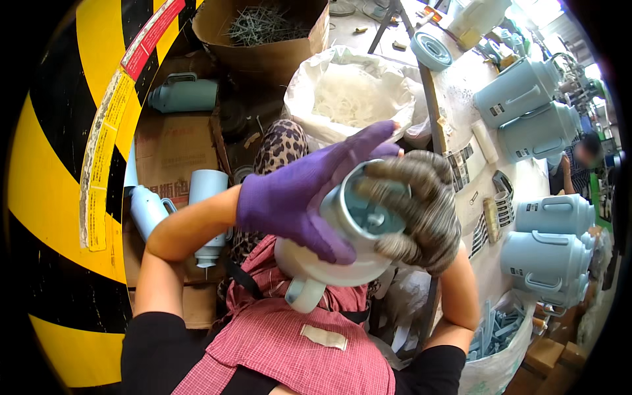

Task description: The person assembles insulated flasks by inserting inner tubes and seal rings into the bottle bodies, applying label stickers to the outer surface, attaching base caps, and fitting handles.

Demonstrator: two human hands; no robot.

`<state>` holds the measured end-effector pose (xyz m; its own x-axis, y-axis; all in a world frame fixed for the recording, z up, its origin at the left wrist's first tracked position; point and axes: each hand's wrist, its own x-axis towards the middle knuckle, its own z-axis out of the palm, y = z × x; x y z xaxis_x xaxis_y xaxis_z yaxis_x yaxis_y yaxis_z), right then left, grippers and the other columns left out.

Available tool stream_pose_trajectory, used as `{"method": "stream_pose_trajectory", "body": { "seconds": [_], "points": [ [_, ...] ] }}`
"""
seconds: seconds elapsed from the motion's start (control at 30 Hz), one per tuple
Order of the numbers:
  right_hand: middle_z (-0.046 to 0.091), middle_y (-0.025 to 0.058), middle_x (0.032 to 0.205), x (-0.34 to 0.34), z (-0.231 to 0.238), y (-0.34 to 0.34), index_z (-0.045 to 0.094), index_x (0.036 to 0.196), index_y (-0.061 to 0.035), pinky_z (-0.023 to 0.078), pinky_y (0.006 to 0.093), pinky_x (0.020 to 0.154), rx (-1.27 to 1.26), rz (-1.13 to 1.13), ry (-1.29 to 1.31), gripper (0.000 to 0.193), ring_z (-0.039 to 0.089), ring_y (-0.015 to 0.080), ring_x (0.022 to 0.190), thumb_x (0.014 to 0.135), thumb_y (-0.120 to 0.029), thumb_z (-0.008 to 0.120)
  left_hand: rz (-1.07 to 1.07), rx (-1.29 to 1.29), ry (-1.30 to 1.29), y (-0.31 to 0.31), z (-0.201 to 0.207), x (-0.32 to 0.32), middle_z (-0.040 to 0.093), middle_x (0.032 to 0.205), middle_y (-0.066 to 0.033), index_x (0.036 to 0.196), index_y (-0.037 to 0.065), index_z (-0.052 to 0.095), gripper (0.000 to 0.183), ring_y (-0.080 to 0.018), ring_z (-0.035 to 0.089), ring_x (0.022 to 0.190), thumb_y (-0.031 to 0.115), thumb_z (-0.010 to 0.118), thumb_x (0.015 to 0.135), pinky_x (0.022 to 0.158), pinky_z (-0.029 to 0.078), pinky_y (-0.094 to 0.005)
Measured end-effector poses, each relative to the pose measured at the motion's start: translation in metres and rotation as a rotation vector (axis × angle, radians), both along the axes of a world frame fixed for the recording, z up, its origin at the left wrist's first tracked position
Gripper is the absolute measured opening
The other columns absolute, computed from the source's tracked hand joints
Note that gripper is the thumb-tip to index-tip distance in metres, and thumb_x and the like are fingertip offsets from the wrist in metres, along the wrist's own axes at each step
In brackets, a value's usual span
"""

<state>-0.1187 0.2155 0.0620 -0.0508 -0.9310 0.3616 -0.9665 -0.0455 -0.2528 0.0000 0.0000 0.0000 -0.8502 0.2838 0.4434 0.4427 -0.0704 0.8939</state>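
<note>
A pale blue thermos jug (pixel 359 270) stands in front of my lap, its open mouth facing up and its handle (pixel 305 295) pointing toward me. In a purple glove, my left hand (pixel 296 191) is wrapped about the jug's neck, thumb on the near side and long fingers on the far side. My right hand (pixel 428 210), in a grey striped glove, curls its fingers over the rim from the right; they are somewhat blurred. Between the hands, a small pale knob (pixel 376 219) shows inside the blue mouth. The right fingers hide part of the opening.
A white sack (pixel 299 99) of translucent rings stands ahead, beyond it a carton (pixel 263 56) of metal rods. Several blue jugs (pixel 543 257) lie on the workbench (pixel 461 99) at right, above a sack of blue handles (pixel 497 329). A striped yellow-black panel (pixel 49 197) borders the left.
</note>
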Motion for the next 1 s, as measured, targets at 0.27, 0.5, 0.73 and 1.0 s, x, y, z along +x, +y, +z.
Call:
{"method": "stream_pose_trajectory", "body": {
  "seconds": [0.27, 0.5, 0.73, 1.0],
  "points": [
    [0.073, 0.0093, 0.117, 0.008, 0.021, -0.005, 0.074, 0.114, -0.0106, 0.053, 0.0464, 0.090, 0.066, 0.475, 0.443, 0.047, 0.064, 0.0299, 0.114, 0.085, -0.047, 0.068, -0.125, -0.024, -0.068, -0.003, 0.016, 0.003, 0.052, 0.137, -0.0114, 0.150, 0.007, 0.039, 0.104, -0.0221, 0.052, 0.131, 0.020, 0.098, 0.066, 0.115, 0.039, -0.0355],
    [0.069, 0.0146, 0.092, 0.016, 0.014, -0.021, 0.068, 0.108, 0.0018, 0.056, 0.0429, 0.073, -0.013, 0.706, 0.217, 0.043, 0.068, 0.0300, 0.085, 0.081, -0.031, 0.063, -0.109, -0.044, -0.019, 0.000, 0.016, 0.013, 0.056, 0.134, -0.0128, 0.145, 0.005, 0.046, 0.104, -0.0293, 0.057, 0.125, 0.038, 0.100, 0.062, 0.107, 0.046, -0.0401],
    [0.056, 0.0067, 0.067, 0.043, -0.002, -0.010, 0.066, 0.088, -0.0014, 0.048, 0.0344, 0.054, -0.092, 0.648, -0.003, 0.028, 0.058, 0.0210, 0.060, 0.077, -0.027, 0.065, -0.144, -0.114, 0.094, 0.010, 0.007, 0.018, 0.057, 0.122, -0.0166, 0.146, 0.005, 0.047, 0.104, -0.0371, 0.058, 0.112, 0.050, 0.095, 0.064, 0.092, 0.049, -0.0452],
    [0.069, 0.0098, 0.095, 0.070, 0.022, 0.006, 0.071, 0.100, -0.0079, 0.051, 0.0406, 0.072, 0.233, 0.271, -0.074, 0.037, 0.065, 0.0252, 0.089, 0.083, -0.040, 0.068, -0.097, -0.156, 0.147, 0.010, 0.008, 0.017, 0.057, 0.126, -0.0179, 0.147, 0.005, 0.045, 0.108, -0.0390, 0.057, 0.117, 0.057, 0.091, 0.065, 0.098, 0.048, -0.0478]
  ]
}}
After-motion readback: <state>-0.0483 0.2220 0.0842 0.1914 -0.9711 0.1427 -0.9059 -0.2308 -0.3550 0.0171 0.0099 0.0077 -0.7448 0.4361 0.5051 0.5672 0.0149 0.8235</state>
